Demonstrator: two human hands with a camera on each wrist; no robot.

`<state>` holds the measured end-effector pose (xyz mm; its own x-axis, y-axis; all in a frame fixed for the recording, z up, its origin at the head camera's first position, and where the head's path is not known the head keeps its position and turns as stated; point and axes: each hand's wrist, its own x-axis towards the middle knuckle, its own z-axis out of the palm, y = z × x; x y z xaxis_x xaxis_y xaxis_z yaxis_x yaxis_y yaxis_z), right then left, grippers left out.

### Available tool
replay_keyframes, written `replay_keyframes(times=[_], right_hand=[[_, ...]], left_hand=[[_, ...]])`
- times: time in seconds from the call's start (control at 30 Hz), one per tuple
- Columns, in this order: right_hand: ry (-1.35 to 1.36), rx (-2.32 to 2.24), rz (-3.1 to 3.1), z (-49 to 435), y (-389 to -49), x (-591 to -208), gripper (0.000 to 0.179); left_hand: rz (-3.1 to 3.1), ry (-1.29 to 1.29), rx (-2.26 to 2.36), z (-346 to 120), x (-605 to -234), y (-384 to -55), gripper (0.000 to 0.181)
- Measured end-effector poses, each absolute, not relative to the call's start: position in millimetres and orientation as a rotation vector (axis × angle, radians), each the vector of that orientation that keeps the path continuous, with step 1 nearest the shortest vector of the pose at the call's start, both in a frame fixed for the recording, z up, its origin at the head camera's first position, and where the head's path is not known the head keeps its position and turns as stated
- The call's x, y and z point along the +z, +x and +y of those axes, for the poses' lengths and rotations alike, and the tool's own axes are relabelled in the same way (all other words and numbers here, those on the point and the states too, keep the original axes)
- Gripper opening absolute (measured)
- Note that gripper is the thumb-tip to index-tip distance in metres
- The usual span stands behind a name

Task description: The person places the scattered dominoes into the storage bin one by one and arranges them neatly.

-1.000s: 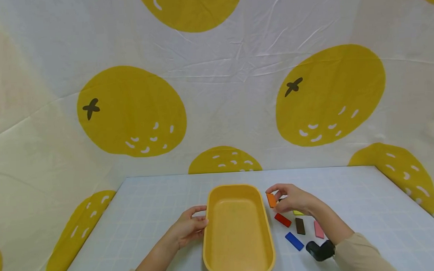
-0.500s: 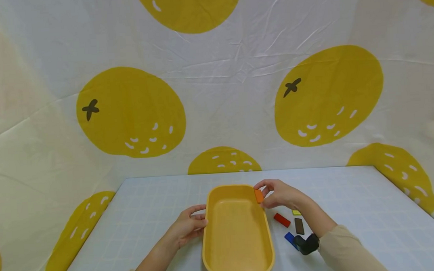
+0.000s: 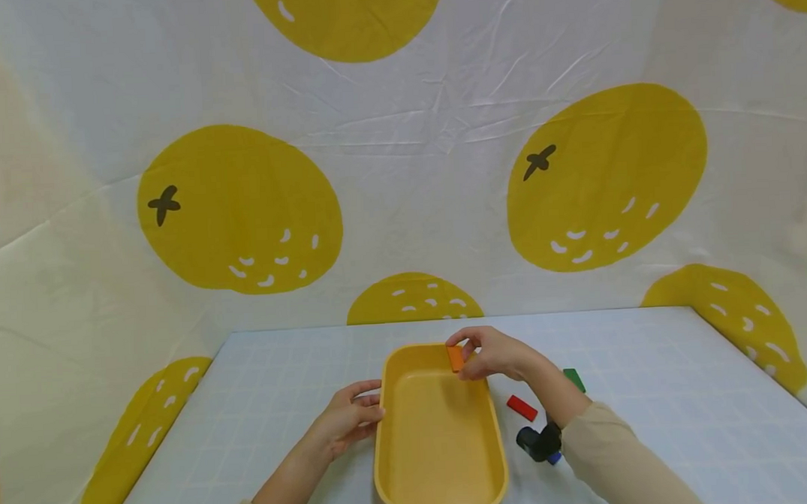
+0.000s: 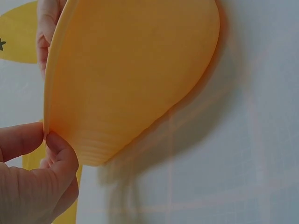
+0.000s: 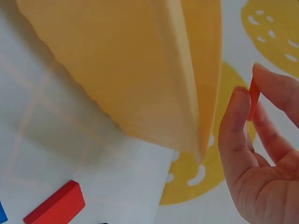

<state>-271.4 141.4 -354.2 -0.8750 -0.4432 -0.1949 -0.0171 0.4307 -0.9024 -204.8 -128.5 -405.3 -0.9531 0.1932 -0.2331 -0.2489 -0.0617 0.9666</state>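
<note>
A yellow-orange plastic tub (image 3: 439,446) with rounded corners stands on the table, its visible floor bare. At its left rim is my left hand (image 3: 346,421); the left wrist view shows thumb and finger pinching the tub's rim (image 4: 48,93). Over the far right corner of the tub, my right hand (image 3: 499,354) pinches a small flat orange block (image 3: 455,358). That block (image 5: 253,100) appears nearly edge-on between thumb and fingertips in the right wrist view. A red block (image 3: 521,408) lies on the table just right of the tub.
Partly behind the right forearm are a green block (image 3: 574,380) and a blue block (image 3: 554,458). A black wrist camera (image 3: 536,443) sticks out from the right wrist above the table. Behind the table hangs a white cloth (image 3: 428,206) printed with yellow fruit.
My right hand has carried the orange block leftward from beside the tub to over its far right corner. The forearm now covers other blocks and uncovers the green one. My left hand stays at the rim.
</note>
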Motion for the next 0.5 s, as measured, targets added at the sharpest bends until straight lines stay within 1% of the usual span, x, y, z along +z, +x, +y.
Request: replay_keyframes(times=[0.5], right_hand=[[-0.402,-1.492,2.269,112,-276,-354,0.053]], left_hand=[[1.914,-0.064,2.099,-129,-406,-205,0.053]])
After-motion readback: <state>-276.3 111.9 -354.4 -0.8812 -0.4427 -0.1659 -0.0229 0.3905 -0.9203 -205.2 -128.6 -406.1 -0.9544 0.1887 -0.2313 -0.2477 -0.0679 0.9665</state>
